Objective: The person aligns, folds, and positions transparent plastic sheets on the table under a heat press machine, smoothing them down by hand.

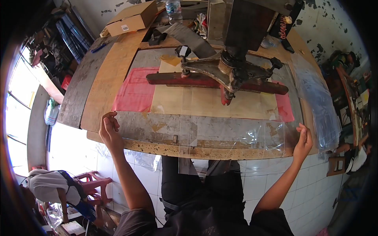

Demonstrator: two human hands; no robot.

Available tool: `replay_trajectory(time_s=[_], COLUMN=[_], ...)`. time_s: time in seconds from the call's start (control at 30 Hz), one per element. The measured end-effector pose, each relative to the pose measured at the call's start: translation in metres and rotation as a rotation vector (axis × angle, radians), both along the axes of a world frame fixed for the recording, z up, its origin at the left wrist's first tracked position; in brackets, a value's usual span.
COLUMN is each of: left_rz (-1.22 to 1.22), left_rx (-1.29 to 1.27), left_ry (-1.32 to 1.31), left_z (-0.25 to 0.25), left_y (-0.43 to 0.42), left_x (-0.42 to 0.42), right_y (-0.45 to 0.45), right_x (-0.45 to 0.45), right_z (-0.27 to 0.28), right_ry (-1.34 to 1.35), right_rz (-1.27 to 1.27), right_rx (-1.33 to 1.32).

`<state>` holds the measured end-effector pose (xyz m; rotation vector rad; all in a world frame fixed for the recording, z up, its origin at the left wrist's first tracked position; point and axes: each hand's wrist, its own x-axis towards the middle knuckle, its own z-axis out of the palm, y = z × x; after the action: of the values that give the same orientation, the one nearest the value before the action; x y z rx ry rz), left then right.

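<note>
My left hand point(110, 130) is at the left front of the worktable, fingers loosely bent and apart, with nothing visible in them. On the opposite side, my right hand point(303, 142) has half-curled fingers and is beside the board's right front corner; no held thing shows. Between the hands, a clear plastic sheet point(252, 137) lies over the grey metal plate point(138, 124) and hangs past the front edge. Behind it, a cream sheet point(181, 106) rests across pink material point(136, 88). Above these stands a press head with a long red-edged bar point(165, 78).
Clear plastic sheets point(317, 106) are stacked at the right. A cardboard box point(132, 17), a water bottle point(173, 11) and grey strips point(187, 37) are at the back. A person point(57, 187) is at lower left near a red stool point(98, 187); another person point(342, 61) is at far right.
</note>
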<state>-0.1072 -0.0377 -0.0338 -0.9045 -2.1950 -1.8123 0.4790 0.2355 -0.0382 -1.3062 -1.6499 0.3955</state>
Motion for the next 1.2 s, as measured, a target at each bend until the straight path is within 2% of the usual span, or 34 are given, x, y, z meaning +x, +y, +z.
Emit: replay_trajectory(time_s=[0.6, 0.67, 0.7, 0.77, 1.0, 1.17, 1.2], left_rz=[-0.019, -0.014, -0.012, -0.004, -0.029, -0.003, -0.002], left_rx=[-0.017, -0.025, -0.061, -0.082, -0.106, -0.126, -0.152], left_ry=[0.040, 0.045, 0.050, 0.052, 0.037, 0.048, 0.039], left_z=[0.000, 0.003, 0.004, 0.006, 0.000, -0.009, -0.007], left_y=[-0.001, -0.001, -0.001, 0.000, -0.001, -0.004, -0.004], left_x=[0.000, 0.000, 0.001, 0.002, 0.002, 0.004, 0.003], right_y=[-0.002, -0.007, -0.011, -0.015, -0.017, -0.018, -0.010], right_x=[-0.006, -0.011, -0.013, -0.022, -0.050, -0.087, -0.097], right_z=[0.001, 0.005, 0.008, 0.018, 0.058, 0.070, 0.068], right_ry=[-0.036, -0.210, -0.211, -0.495, -0.706, -0.677, -0.593], right_rz=[0.033, 0.023, 0.024, 0.042, 0.114, 0.144, 0.196], right_rx=[0.036, 0.056, 0.068, 0.165, 0.150, -0.017, -0.025])
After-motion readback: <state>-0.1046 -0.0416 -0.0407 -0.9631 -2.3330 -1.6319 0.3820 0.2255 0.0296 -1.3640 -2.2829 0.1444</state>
